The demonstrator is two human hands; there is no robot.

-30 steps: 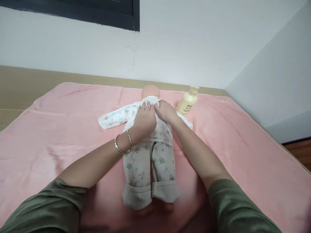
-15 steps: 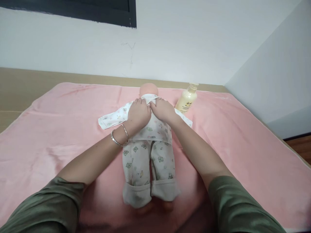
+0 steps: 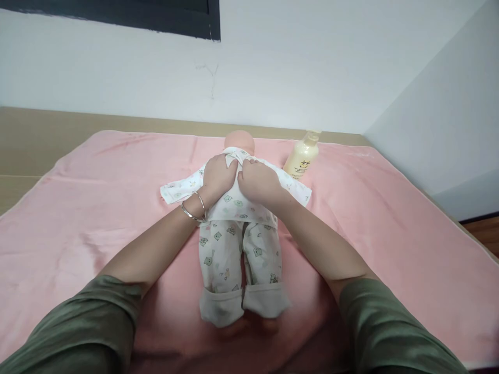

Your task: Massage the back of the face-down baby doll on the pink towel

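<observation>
A baby doll point(image 3: 239, 140) lies with its head away from me and its feet towards me. It wears a white printed shirt point(image 3: 241, 208) with the sleeves spread out, and matching trousers point(image 3: 224, 254) with turned-up cuffs. My left hand point(image 3: 219, 176), with a silver bangle at its wrist, rests on the left of the shirt's chest, thumb apart from the fingers. Beside it, my right hand point(image 3: 259, 181) is curled at the shirt's front below the collar, its fingertips drawn in on the cloth. The fingertips of both hands are partly hidden.
A pale yellow pump bottle point(image 3: 303, 156) stands beyond the doll's right-hand sleeve. A pink blanket point(image 3: 370, 223) covers the surface under everything. White wall point(image 3: 292, 67) rises behind the wooden edge point(image 3: 23, 135), and a dark frame point(image 3: 183, 21) hangs at top left.
My right hand has curled and turned inward on the shirt front. My left hand has shifted slightly, its thumb now away from the right hand. The doll stays in place.
</observation>
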